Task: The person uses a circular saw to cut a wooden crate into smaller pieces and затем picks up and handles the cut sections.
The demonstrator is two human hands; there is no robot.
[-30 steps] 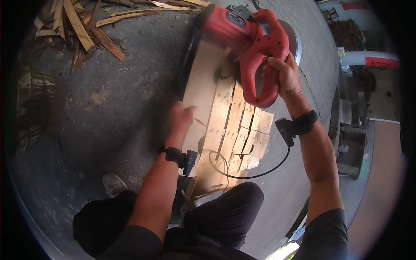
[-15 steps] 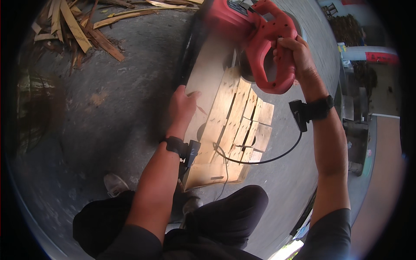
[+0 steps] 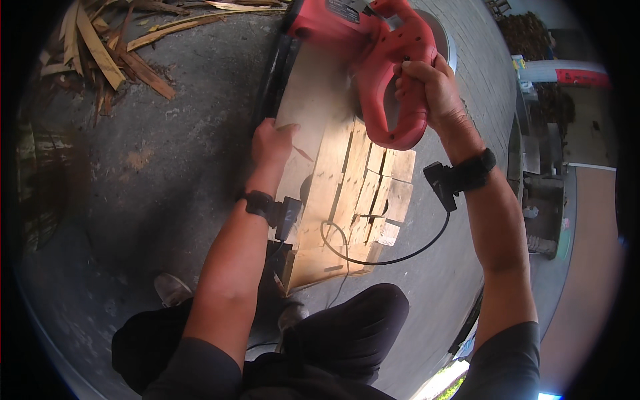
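Right hand (image 3: 432,90) wrapping around handle (image 3: 402,137) of red power saw (image 3: 393,57); left hand (image 3: 272,141) gripping left edge of pale board (image 3: 307,93), thumb on top. Saw sitting over board's far end; whether blade is touching wood, cannot tell. Step, by look: guiding saw one-handed, bracing board with other. Next move calling for firm board, left fingers well apart from blade. Slatted wood (image 3: 339,163) lying right of board; scrap pile (image 3: 103,53) lying farther left.

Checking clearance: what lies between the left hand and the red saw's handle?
In the head view, a pale board, then part of the slatted wood.
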